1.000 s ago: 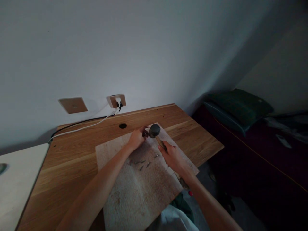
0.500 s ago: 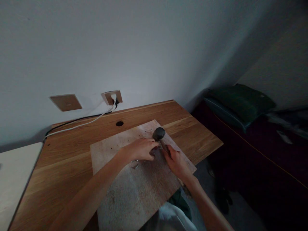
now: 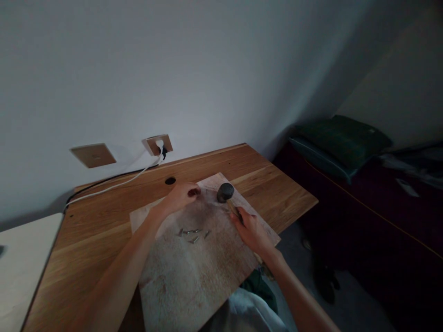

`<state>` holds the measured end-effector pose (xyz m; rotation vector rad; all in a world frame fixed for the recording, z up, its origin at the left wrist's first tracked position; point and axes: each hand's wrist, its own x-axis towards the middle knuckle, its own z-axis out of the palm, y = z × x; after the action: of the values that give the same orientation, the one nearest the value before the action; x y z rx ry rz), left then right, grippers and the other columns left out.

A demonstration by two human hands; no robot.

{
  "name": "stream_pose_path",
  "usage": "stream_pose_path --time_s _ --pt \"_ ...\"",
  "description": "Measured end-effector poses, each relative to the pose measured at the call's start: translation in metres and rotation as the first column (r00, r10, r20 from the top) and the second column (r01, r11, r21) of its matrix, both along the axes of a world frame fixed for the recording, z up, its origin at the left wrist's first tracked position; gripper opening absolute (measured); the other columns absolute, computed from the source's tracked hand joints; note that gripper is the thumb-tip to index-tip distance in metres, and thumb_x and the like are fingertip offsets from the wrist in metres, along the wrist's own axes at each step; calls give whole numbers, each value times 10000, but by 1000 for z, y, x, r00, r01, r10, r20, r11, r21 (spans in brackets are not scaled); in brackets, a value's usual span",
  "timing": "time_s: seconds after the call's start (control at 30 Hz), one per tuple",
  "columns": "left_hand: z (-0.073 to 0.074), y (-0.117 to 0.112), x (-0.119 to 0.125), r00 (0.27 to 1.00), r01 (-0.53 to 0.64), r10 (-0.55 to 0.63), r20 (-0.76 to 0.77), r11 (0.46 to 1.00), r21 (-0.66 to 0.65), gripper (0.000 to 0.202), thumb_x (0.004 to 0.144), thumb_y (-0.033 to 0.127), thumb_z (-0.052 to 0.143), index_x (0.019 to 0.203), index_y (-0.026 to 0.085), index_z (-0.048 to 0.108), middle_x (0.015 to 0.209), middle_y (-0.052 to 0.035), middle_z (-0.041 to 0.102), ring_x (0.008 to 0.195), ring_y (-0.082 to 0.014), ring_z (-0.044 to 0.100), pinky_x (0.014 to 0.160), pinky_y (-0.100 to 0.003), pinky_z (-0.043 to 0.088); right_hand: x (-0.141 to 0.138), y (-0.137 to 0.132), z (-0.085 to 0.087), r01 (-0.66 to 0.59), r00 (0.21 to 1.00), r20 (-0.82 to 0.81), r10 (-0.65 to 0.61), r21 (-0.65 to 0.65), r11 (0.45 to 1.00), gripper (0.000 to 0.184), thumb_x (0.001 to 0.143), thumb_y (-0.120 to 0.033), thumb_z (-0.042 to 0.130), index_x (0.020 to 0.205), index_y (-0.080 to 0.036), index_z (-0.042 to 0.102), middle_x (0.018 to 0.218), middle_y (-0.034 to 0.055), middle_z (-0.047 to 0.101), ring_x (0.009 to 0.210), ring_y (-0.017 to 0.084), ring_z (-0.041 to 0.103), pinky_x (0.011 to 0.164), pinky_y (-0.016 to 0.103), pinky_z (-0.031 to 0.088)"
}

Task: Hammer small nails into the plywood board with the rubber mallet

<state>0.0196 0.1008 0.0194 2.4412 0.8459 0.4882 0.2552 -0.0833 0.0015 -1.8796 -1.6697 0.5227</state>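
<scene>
A pale worn board (image 3: 194, 272) lies on the wooden desk (image 3: 86, 240). My right hand (image 3: 251, 230) is wrapped round the wooden handle of a hammer (image 3: 225, 193), whose dark head hovers over the board's far part. My left hand (image 3: 182, 196) rests at the board's far edge with fingertips pinched together; what they hold is too small to make out. Several loose nails (image 3: 192, 234) lie on the board between my two forearms.
A round cable hole (image 3: 170, 180) sits in the desk behind the board. A white cable (image 3: 114, 185) runs to a wall socket (image 3: 157, 144). A pale surface (image 3: 20, 263) adjoins the desk at left. A bed with a dark cushion (image 3: 341, 140) stands to the right.
My left hand reached down to the nails half a second ago and has moved back up to the board's far edge. The hammer stayed near the same spot.
</scene>
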Motion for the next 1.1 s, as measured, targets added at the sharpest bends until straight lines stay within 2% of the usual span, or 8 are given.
stream_pose_path --time_s 0.23,0.37,0.57,0.77,0.9,1.0,1.1 --pt "-18 6 -3 992 -86 92 91 994 -67 146 848 206 618 922 199 744 909 -38 775 838 -220 715 799 -294 514 -3 0 5 4 999 -52 -5 -25 1000 208 1023 -366 437 921 -236 564 656 17 645 585 217 655 554 294 378" --pt "-23 7 -3 988 -85 97 117 991 -103 130 851 247 643 921 207 746 900 -30 781 856 -226 726 804 -298 523 -2 0 6 -1 998 -62 0 -23 1000 212 1023 -377 430 912 -245 553 638 11 629 599 222 661 543 291 384" --pt "-31 3 -1 983 -95 102 150 994 -52 116 853 274 679 920 208 747 920 -39 777 854 -227 717 829 -316 538 -2 1 7 8 1000 -21 -8 3 1000 210 1000 -379 450 881 -239 553 657 21 634 607 220 652 578 299 408" --pt "-32 1 -1 975 -145 157 155 986 -87 140 827 212 667 933 204 757 909 -41 784 854 -229 732 822 -313 553 -9 3 18 -6 987 -161 -16 -137 991 208 1003 -386 446 863 -256 528 513 -51 535 429 170 560 466 265 369" --pt "-30 1 -1 973 -167 182 139 980 -111 265 788 183 681 1043 206 749 924 -37 788 849 -227 735 829 -315 558 -21 18 24 -29 981 -194 3 -133 991 209 1015 -389 453 866 -257 515 529 -70 534 385 136 529 429 242 354" --pt "-29 0 -1 972 -172 190 137 976 -132 314 790 232 707 1103 208 732 937 -36 788 822 -225 729 796 -311 560 -32 31 31 -53 982 -186 30 -120 991 202 1020 -374 472 885 -245 549 562 -61 562 392 126 536 432 238 352" --pt "-29 -1 0 968 -176 201 150 971 -160 325 789 238 711 1111 205 721 933 -40 790 798 -228 728 768 -309 562 -41 38 38 -74 994 -88 65 -112 991 195 1031 -331 477 909 -232 592 549 -46 578 412 139 548 454 251 343"
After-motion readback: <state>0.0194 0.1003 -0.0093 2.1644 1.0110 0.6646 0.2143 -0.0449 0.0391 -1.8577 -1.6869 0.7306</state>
